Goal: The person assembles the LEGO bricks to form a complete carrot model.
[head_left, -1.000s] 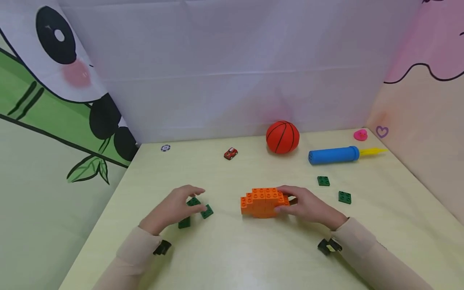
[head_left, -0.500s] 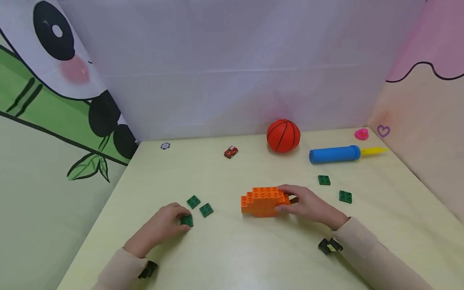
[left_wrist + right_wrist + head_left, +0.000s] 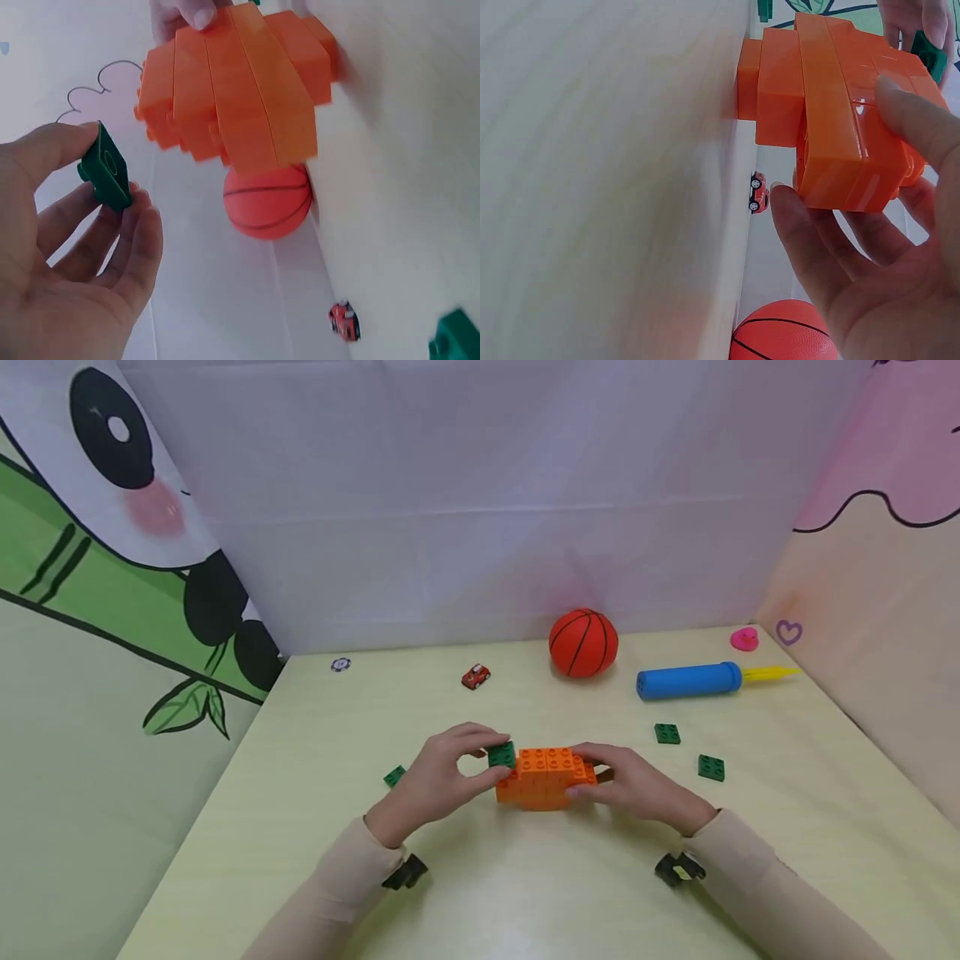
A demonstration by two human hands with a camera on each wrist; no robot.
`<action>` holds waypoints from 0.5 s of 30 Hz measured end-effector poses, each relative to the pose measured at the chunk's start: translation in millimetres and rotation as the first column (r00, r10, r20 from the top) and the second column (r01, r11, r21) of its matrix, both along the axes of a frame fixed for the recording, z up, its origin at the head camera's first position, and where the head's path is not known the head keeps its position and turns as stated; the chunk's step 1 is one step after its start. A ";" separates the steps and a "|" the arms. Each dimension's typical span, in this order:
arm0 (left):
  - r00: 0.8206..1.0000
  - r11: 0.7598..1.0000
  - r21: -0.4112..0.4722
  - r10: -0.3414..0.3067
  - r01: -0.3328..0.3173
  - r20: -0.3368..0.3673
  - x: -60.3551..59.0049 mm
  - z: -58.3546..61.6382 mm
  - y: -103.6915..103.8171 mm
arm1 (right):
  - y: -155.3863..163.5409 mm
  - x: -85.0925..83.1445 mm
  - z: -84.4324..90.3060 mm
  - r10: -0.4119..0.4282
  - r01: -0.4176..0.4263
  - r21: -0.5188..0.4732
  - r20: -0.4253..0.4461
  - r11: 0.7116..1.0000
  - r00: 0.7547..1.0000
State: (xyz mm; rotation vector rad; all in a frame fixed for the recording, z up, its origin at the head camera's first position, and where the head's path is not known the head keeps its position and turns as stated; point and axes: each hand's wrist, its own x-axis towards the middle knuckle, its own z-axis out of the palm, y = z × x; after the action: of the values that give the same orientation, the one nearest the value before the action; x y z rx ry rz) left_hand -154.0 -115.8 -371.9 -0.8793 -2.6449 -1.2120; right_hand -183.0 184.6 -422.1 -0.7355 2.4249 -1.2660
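Note:
An orange brick build [image 3: 543, 777] stands on the pale yellow table [image 3: 525, 893]. My right hand [image 3: 592, 781] grips its right end, thumb on top and fingers round the side; the right wrist view shows the right hand [image 3: 855, 176] round the orange build [image 3: 840, 112]. My left hand [image 3: 487, 762] pinches a small green brick [image 3: 501, 753] between thumb and fingers, right at the build's upper left corner. In the left wrist view the green brick [image 3: 105, 169] is a little apart from the orange build [image 3: 240, 97].
Loose green bricks lie on the table: one at the left [image 3: 393, 775], two at the right [image 3: 667, 733] [image 3: 711, 767]. At the back are a basketball [image 3: 583, 642], a blue pump [image 3: 690, 680], a red toy car [image 3: 476, 677], a pink toy [image 3: 745, 639] and a small disc [image 3: 341, 664]. Printed curtains wall in three sides.
My left hand took a green brick from the group at the left, lifted it and carried it right to the orange build. My right hand stayed on the build.

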 end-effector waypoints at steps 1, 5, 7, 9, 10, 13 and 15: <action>1.000 1.000 -0.005 -0.005 0.005 0.001 -2.1 -0.8 4.9 | -0.1 -0.3 -0.5 0.001 -0.001 -0.001 -0.003 1.000 1.000; 0.999 0.999 -0.038 -0.012 0.013 0.042 -7.7 -4.7 15.0 | -0.9 -0.6 -1.3 -0.005 0.005 0.002 0.005 1.000 1.000; 0.997 0.999 -0.043 -0.015 0.018 0.075 -9.1 -5.6 16.7 | -1.2 -0.5 -1.2 -0.006 0.006 0.003 0.009 1.000 1.000; 0.995 0.999 -0.039 -0.023 0.027 0.098 -10.5 -5.1 17.6 | -1.1 -0.6 -1.0 -0.006 0.006 0.005 0.008 1.000 1.000; 0.994 0.999 -0.037 -0.029 0.033 0.108 -11.1 -4.5 17.8 | -0.9 -0.7 -1.1 -0.003 0.003 0.004 0.003 1.000 1.000; 0.993 0.997 -0.064 -0.040 0.047 0.114 -13.6 -1.6 18.2 | -0.4 -1.0 -0.9 0.002 -0.002 0.004 -0.003 1.000 1.000; 0.992 0.995 -0.081 -0.053 0.063 0.114 -15.6 0.5 17.9 | 0.3 -1.3 -0.8 0.008 -0.007 0.004 -0.008 1.000 1.000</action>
State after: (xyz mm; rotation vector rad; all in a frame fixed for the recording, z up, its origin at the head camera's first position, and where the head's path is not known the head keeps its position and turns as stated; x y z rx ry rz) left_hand -169.6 -97.9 -371.5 -0.9341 -2.7963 -1.2036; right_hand -184.3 184.9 -422.8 -0.7494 2.4280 -1.2575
